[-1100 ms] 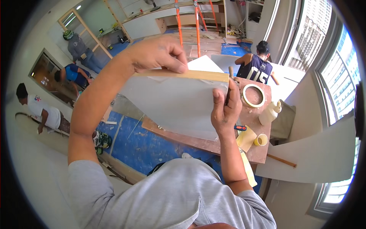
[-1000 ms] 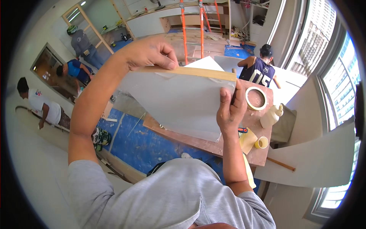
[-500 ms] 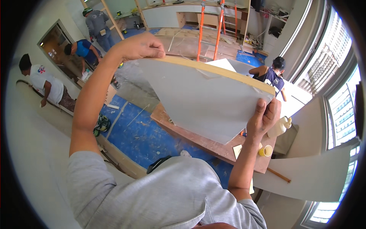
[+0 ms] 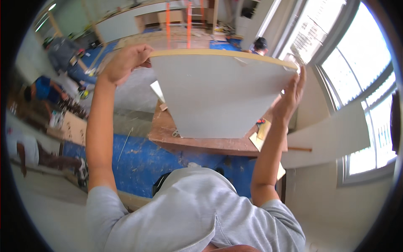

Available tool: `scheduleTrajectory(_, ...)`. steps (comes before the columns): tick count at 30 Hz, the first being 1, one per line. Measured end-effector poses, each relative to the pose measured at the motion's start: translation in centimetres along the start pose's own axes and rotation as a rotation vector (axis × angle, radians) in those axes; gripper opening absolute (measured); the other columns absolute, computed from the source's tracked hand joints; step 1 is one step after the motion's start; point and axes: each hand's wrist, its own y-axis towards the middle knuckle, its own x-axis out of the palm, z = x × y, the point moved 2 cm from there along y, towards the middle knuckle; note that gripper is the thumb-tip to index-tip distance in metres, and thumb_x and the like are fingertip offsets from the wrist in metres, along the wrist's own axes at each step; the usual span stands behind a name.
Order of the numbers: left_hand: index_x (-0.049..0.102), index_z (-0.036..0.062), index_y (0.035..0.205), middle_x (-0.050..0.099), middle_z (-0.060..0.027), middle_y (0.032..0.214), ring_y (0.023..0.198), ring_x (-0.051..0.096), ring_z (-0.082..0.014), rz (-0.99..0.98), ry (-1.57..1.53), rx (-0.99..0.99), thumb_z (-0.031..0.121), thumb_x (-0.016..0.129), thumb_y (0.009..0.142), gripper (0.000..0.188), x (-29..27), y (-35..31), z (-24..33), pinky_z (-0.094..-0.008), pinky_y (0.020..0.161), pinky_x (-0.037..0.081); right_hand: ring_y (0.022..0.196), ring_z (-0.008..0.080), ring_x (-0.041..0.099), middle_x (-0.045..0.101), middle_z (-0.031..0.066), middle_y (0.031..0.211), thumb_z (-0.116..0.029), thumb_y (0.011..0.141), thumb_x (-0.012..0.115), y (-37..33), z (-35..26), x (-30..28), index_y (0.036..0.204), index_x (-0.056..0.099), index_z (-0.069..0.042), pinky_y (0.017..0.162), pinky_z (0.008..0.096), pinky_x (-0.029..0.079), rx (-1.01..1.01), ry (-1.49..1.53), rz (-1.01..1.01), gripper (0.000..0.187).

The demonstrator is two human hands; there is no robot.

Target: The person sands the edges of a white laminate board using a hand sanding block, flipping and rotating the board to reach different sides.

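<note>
A flat grey-white panel [image 4: 218, 94] with a pale yellowish top edge stands tilted up in front of me. Its top left corner is gripped by my left hand [image 4: 126, 63], fingers curled in at the edge. At the top right corner, my right hand [image 4: 289, 94] holds the panel between thumb and fingers; part of that grip is hidden. The panel's lower edge is at the near side of a brown workbench [image 4: 197, 145], but I cannot tell whether it touches.
Orange ladder [image 4: 189, 25] stands beyond the panel. Several people are around: one in blue [image 4: 44, 88] at left, one with a dark cap [image 4: 260, 44] behind the panel's right end. Blue sheeting [image 4: 138, 168] covers the floor. A large curved white sheet [image 4: 331, 134] lies right, by the windows.
The panel has swung so its top edge is nearly level, and its left end has moved left with my left hand. My view has turned right.
</note>
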Motion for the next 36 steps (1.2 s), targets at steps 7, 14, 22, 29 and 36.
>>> scheduleTrajectory(7,0.066,0.0021,0.124,0.071,-0.0040,0.116,0.110,0.064,-0.0138,0.214,-0.234,0.463,0.031,0.086,0.088,0.051,7.0,-0.7,-8.0,-0.0330,0.097,0.051,0.104,0.0206,0.056,0.060,0.0126,0.115,-0.048,0.102,0.060,2.0,0.8,4.2,0.123,0.060,-0.001,0.086,0.0349,0.050,-0.064,-0.439,0.347,0.051)
scheduleTrajectory(14,0.068,0.0012,0.116,0.076,-0.0108,0.101,0.087,0.073,-0.0181,0.298,-0.208,0.500,0.022,0.079,0.094,0.032,15.8,-7.7,-2.8,-0.0342,0.079,0.059,0.093,0.0267,0.064,0.066,0.0154,0.101,-0.028,0.092,0.063,8.9,5.4,-1.1,0.105,0.068,-0.002,0.082,0.0412,0.056,0.217,0.088,0.209,0.030)
scheduleTrajectory(22,0.054,-0.0084,0.127,0.064,-0.0254,0.120,0.108,0.067,-0.0425,0.478,0.144,0.780,0.008,0.081,0.074,0.061,21.7,-9.7,-0.6,-0.0456,0.086,0.059,0.087,0.0268,0.069,0.069,0.0102,0.098,-0.021,0.099,0.052,13.1,6.0,-2.0,0.106,0.067,-0.002,0.077,0.0402,0.057,0.170,-0.165,-0.120,0.025)
scheduleTrajectory(29,0.053,-0.0121,0.133,0.062,-0.0299,0.126,0.113,0.067,-0.0433,0.472,0.207,0.796,0.016,0.080,0.078,0.068,23.3,-9.8,-1.5,-0.0455,0.086,0.059,0.086,0.0265,0.062,0.061,0.0108,0.087,-0.025,0.105,0.046,12.1,4.8,0.5,0.111,0.060,-0.002,0.090,0.0462,0.053,0.417,0.157,-0.142,0.028)
scheduleTrajectory(36,0.065,0.0073,0.129,0.070,-0.0108,0.120,0.103,0.069,-0.0277,0.146,0.214,0.690,0.027,0.069,0.095,0.040,16.0,-6.3,-13.9,-0.0348,0.086,0.055,0.087,0.0266,0.064,0.066,0.0128,0.095,-0.029,0.104,0.050,9.9,4.1,-1.5,0.122,0.059,0.002,0.085,0.0421,0.054,0.357,-0.024,-0.069,0.036)
